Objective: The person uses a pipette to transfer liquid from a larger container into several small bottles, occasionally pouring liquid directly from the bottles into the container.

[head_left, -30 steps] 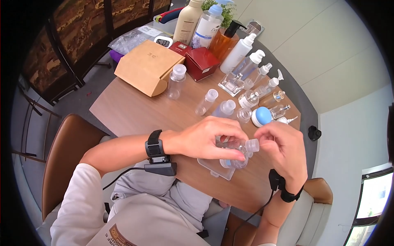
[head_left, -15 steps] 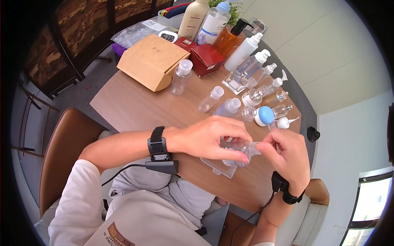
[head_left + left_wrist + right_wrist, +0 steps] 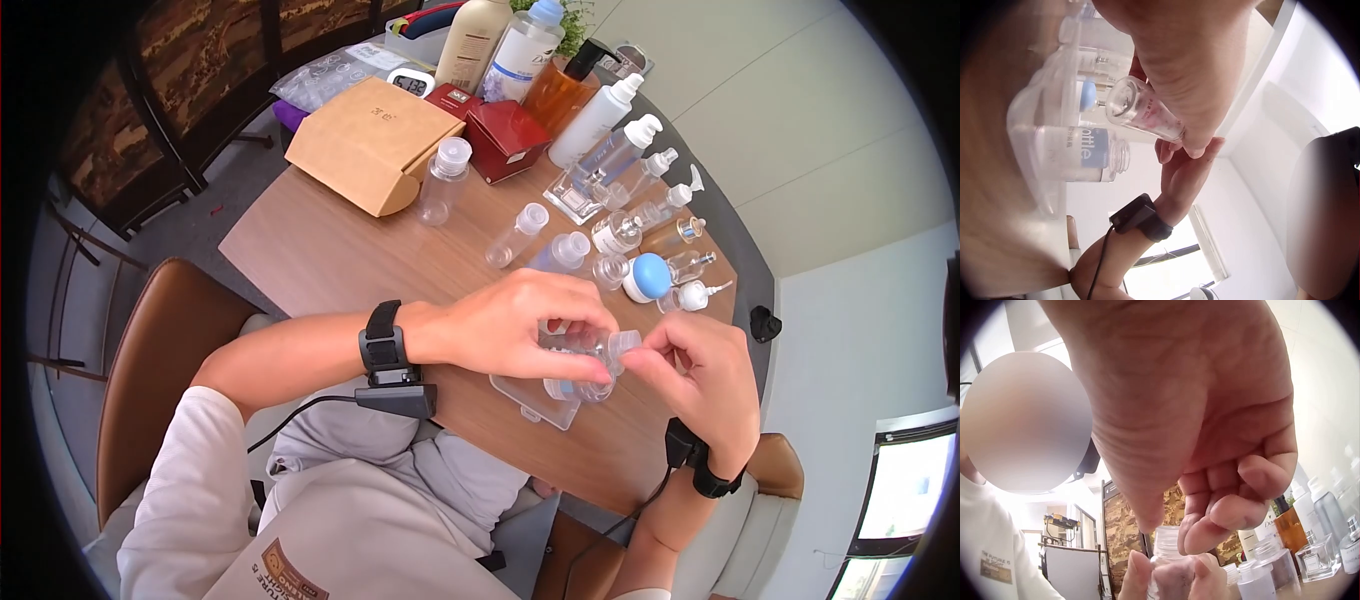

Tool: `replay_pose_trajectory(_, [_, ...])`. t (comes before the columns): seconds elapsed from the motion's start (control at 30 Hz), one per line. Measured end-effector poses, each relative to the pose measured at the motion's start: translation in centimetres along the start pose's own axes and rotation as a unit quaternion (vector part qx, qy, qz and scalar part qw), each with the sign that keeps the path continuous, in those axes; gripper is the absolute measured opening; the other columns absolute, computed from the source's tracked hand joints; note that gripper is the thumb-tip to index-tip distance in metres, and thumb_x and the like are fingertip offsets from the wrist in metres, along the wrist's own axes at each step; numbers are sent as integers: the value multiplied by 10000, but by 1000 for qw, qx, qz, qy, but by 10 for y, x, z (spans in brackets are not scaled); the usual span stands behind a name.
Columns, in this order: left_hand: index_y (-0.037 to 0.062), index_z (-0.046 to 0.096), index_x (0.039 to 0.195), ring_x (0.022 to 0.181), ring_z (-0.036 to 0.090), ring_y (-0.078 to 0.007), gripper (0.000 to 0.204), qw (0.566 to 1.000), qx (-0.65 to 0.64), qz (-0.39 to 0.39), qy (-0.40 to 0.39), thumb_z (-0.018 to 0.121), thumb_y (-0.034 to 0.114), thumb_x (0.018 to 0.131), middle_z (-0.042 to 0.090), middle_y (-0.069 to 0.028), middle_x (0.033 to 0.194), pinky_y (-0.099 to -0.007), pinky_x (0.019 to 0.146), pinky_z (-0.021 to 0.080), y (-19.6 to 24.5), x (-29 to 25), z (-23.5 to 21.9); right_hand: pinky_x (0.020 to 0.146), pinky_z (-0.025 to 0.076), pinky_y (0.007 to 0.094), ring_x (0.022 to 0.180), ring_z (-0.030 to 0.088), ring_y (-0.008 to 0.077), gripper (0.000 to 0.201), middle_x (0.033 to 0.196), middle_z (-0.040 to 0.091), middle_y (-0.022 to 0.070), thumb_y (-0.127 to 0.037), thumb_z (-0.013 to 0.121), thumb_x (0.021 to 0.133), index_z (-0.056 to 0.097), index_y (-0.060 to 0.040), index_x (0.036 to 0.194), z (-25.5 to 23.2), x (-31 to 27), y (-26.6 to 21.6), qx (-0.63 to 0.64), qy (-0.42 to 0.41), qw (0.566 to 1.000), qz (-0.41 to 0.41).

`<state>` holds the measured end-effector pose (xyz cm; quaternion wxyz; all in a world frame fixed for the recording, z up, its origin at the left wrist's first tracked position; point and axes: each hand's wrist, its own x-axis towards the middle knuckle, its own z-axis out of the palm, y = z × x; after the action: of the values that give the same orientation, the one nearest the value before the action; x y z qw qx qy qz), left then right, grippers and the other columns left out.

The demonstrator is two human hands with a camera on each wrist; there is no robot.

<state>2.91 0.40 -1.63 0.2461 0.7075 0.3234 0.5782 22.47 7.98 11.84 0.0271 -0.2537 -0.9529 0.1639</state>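
Note:
My left hand (image 3: 530,325) grips a small clear bottle (image 3: 1138,109) with faint red print, tilted nearly sideways. Its translucent cap (image 3: 622,343) points toward my right hand (image 3: 700,375). The thumb and curled forefinger of that hand lie on either side of the cap in the right wrist view, pinching it, while the other fingers curl loosely. Beneath, an uncapped clear bottle with a blue label (image 3: 1094,150) stands at a clear plastic case (image 3: 535,405); from the head both are partly hidden by the left hand and its bottle.
Three clear capped bottles, including a tall one (image 3: 443,185), stand beyond my hands. A blue-lidded jar (image 3: 648,278) and several pump and spray bottles line the table's right side. A cardboard box (image 3: 375,140) and a dark red box (image 3: 505,138) sit at the back left.
My right hand has come in from just beside the cap, its thumb now at the cap's edge. The left hand keeps hold of the bottle. The head view has shifted slightly.

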Motion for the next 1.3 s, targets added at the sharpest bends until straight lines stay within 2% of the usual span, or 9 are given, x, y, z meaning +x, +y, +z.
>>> replay_pose_trajectory(0.03, [36, 700, 1060, 727, 594, -163, 321, 1000, 0, -1, 0, 815, 177, 795, 651, -65, 854, -288, 623, 463, 0, 0, -1, 570, 450, 270, 622, 543, 132, 295, 721, 625, 24, -194, 846, 714, 700, -71, 938, 1, 1, -1, 1, 0, 1000, 0])
replay_pose_trajectory(0.1, [36, 700, 1056, 724, 592, -164, 322, 1000, -2, 4, 2, 815, 185, 795, 652, -65, 861, -290, 625, 463, 1, 1, -1, 564, 449, 272, 617, 557, 133, 268, 721, 629, 38, -196, 838, 726, 702, -64, 915, 3, 4, -5, 58, 68, 994, -54])
replay_pose_trajectory(0.33, [44, 699, 1058, 723, 586, -163, 318, 1000, 6, -1, -8, 807, 199, 803, 645, -61, 853, -291, 631, 463, 1, 0, 0, 568, 451, 267, 619, 557, 132, 267, 719, 622, 43, -200, 840, 725, 703, -60, 906, 5, 3, -4, 35, 63, 994, -77])
replay_pose_trajectory(0.43, [48, 700, 1055, 718, 580, -162, 316, 1000, 10, -14, -19, 808, 204, 802, 642, -60, 848, -292, 629, 462, 1, 0, -1, 564, 448, 262, 615, 553, 133, 264, 724, 620, 46, -192, 842, 723, 703, -59, 904, 6, 4, -4, 23, 37, 998, -41])
replay_pose_trajectory(0.6, [49, 700, 1045, 712, 574, -160, 318, 1000, -1, 8, 2, 812, 214, 797, 637, -58, 838, -294, 621, 458, 0, 0, -1, 551, 438, 257, 598, 549, 132, 281, 699, 613, 30, -172, 844, 718, 690, -49, 917, 6, 6, -7, 93, 66, 991, -71])
replay_pose_trajectory(0.73, [49, 700, 1038, 718, 583, -163, 312, 1000, 0, -1, -5, 811, 216, 799, 640, -60, 840, -295, 620, 459, 4, 0, -1, 549, 433, 256, 595, 540, 124, 281, 687, 606, 21, -157, 838, 723, 684, -49, 932, 6, 3, -3, 72, 63, 992, -85])
replay_pose_trajectory(1.03, [41, 707, 976, 701, 593, -164, 288, 1000, -12, 1, -9, 786, 273, 825, 624, -55, 791, -301, 612, 471, 1, -1, 3, 551, 435, 256, 592, 540, 120, 279, 686, 600, 24, -151, 834, 733, 683, -56, 948, 7, 2, -4, 59, 32, 997, -46])
replay_pose_trajectory(1.1, [38, 708, 973, 700, 593, -167, 291, 1000, -14, 15, 4, 791, 272, 821, 626, -59, 790, -301, 613, 471, 1, 0, 2, 551, 438, 256, 591, 548, 121, 300, 687, 596, 27, -150, 835, 732, 677, -49, 966, 6, 3, -8, 100, 37, 990, -93])
replay_pose_trajectory(1.3, [34, 706, 955, 689, 591, -174, 297, 1000, -10, 19, -1, 799, 278, 813, 630, -64, 789, -299, 601, 468, 3, 0, 2, 550, 435, 256, 596, 554, 121, 308, 689, 593, 27, -139, 835, 728, 674, -46, 973, 6, 2, -3, 71, 21, 993, -91])
